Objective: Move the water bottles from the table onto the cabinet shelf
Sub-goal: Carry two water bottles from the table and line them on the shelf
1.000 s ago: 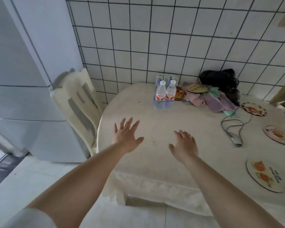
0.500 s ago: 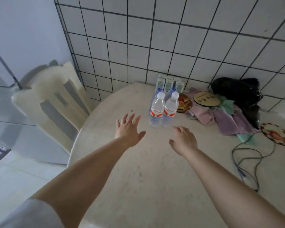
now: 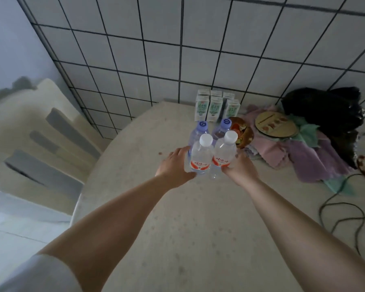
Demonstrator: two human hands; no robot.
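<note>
White-tiled wall with dark grout behind a round, pale speckled table. Head view: four clear plastic water bottles stand upright, clustered near the table's far side; two white-capped, red-labelled front bottles, two blue-capped rear bottles partly hidden. Left hand curls round the left front bottle; right hand wraps the right one, fingers hidden behind it. Green-white drink cartons behind. Pink-purple cloths, black bag, dark cable cut off right. Cream chair blurred.
</note>
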